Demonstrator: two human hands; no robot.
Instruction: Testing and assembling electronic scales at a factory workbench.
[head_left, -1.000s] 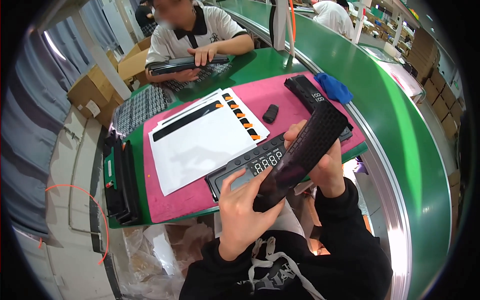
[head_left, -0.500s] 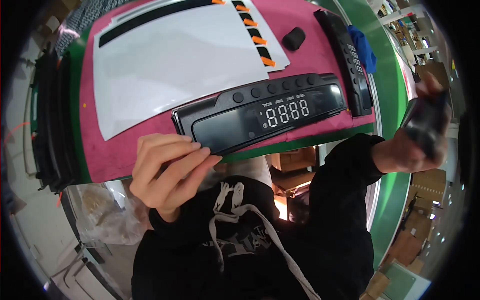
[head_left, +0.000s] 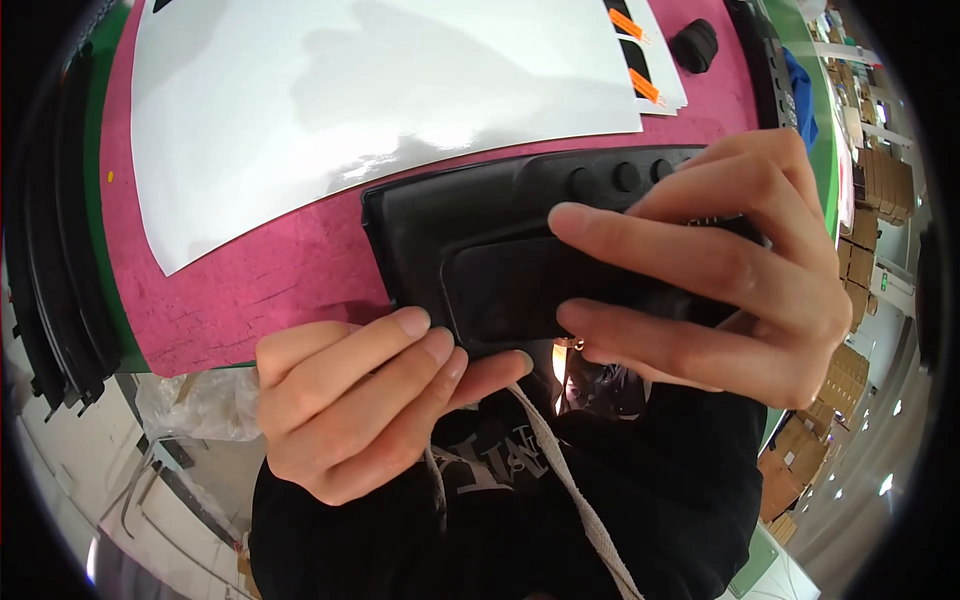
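The black console (head_left: 410, 230) in front of you was long and low, with a matte casing, a slightly lipped left end and round buttons (head_left: 627, 176) along its far edge. Its dark, round-cornered display window (head_left: 510, 290) faced up, part of it covered by your fingers. It sat at the near side of the pink mat (head_left: 270, 270) on the green tabletop (head_left: 98, 110), just in front of your black hoodie (head_left: 640, 500); your hands hid whether it lay quite flat.

Your left hand (head_left: 350, 410) came in low, its fingers lined up on the console's near left corner and the thumb beneath; that grip was pinching the corner. Your right hand (head_left: 770, 270) arched over the right part, index finger and thumb stretched leftward across the window with their tips apart. Whether that grip was closed on anything, you could not tell from this view.

To your right, beyond the tabletop, were stacked cardboard boxes (head_left: 875, 200), their contents too small to make out. At your lower left, below the tabletop's edge, lay a crumpled clear plastic bag (head_left: 200, 405); what it held was unclear. White sheets (head_left: 240, 130) with orange tabs (head_left: 630, 27) covered much of the mat, near a small dark block (head_left: 695, 46).
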